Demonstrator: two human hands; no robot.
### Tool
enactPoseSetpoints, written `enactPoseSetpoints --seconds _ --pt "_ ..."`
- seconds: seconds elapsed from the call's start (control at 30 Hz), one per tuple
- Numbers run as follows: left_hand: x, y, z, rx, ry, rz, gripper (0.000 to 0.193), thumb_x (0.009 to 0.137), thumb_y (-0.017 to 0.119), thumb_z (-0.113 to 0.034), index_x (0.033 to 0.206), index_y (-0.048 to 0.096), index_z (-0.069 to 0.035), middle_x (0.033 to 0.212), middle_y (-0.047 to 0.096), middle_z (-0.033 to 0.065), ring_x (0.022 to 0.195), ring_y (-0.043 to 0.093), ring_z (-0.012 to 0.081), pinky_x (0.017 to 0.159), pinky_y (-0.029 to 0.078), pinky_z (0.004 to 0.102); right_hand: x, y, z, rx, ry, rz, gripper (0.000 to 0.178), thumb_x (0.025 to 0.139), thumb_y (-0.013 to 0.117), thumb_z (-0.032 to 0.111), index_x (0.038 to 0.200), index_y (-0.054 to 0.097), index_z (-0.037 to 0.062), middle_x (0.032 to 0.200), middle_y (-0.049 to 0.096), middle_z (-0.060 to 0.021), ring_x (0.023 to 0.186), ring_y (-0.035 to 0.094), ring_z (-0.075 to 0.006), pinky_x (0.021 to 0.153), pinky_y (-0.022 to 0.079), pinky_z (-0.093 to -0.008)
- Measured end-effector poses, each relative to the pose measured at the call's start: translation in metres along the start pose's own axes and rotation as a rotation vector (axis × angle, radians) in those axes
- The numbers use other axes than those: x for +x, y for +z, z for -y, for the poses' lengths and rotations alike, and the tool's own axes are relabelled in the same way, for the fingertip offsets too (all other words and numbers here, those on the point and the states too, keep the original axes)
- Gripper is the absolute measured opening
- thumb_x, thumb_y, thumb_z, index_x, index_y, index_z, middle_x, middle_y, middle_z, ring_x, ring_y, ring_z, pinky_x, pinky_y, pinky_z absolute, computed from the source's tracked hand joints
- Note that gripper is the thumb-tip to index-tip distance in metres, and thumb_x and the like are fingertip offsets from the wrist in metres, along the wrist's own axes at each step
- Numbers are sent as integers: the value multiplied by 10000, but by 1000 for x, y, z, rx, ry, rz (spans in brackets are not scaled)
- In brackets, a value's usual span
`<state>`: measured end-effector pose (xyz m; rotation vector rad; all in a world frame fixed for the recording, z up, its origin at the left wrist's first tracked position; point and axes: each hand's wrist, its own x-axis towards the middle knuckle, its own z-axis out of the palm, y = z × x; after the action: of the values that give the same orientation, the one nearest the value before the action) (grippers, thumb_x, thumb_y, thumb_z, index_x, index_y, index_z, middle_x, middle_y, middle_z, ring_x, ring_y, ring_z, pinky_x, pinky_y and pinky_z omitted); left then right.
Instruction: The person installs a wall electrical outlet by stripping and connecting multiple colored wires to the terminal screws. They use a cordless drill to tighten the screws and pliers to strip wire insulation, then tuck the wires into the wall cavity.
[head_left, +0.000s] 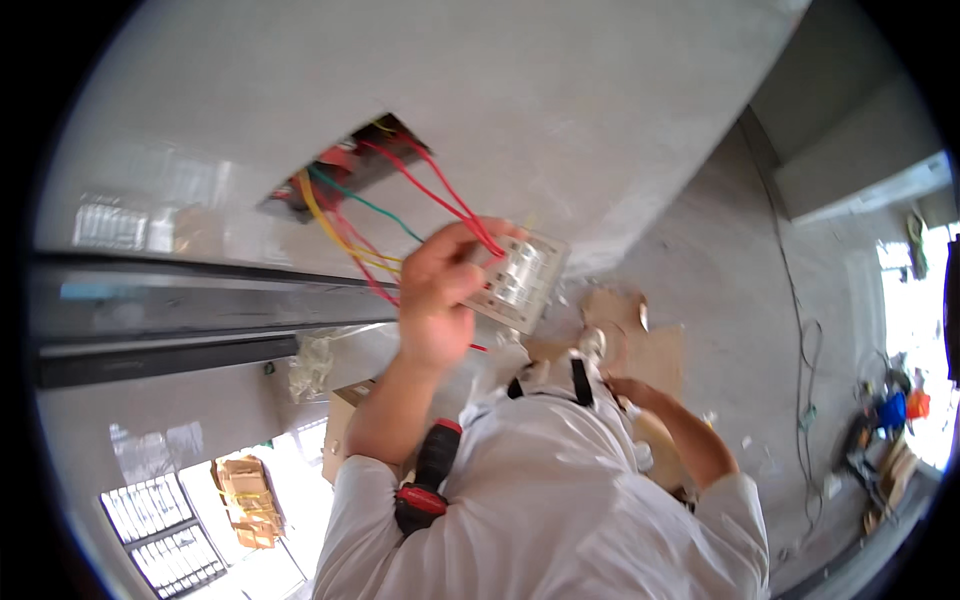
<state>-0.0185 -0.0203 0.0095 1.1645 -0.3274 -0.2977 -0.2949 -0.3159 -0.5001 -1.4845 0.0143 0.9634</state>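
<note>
At far left, a slanting wall recess [370,178] opens in the grey wall, its long axis running from near left to far right. Yellow wires [318,208], a green wire [372,204] and red wires [484,234] come out of it toward the person's left hand [437,285]. That hand's thumb and fingers pinch the left edge of a pale switch plate [540,285]. The plate lies to the right of the fingers, tilted and nearly square, with no clear long axis; the recess lies beyond the hand, far and to the left. The left hand is much the nearer one. The right hand [625,390] hangs low by the waist, well apart from the plate; whether its fingers grip anything, one cannot tell.

Counted from the left: one recess, apparently two yellow strands, one green wire, two red wires reaching the plate with further red ones below, one black-and-red tool [436,455] near the left arm, one plate, and one flattened cardboard sheet [655,350] on the floor.
</note>
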Motion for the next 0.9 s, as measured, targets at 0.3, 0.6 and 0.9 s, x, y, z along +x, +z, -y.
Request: enactPoseSetpoints --seconds 0.3,0.6,0.9 --pt "-13 -16 11 80 -77 -38 645 810 592 -237 1342 574 127 1304 642 282 1238 628 329 1114 470 436 -30 8 111 -223 194 -158 507 787 652 92 1285 695 7 1243 707 -197 1193 653 -326 1046 502 -405" --pt "-7 -12 2 19 -43 -11 589 800 593 -169 1314 594 119 1260 679 257 1189 655 297 1076 493 412 -49 118 419 -136 -907 183 529 825 741 -21 1338 609 -13 1372 613 -206 1305 561 -409 1116 446 -492" --pt "6 -6 7 65 46 25 510 816 576 -87 1286 614 106 1278 675 221 1163 650 255 1040 509 394 -2 202 455 -419 -939 604 543 713 769 148 1236 655 53 1031 715 -156 1010 659 -410 886 514 -506"
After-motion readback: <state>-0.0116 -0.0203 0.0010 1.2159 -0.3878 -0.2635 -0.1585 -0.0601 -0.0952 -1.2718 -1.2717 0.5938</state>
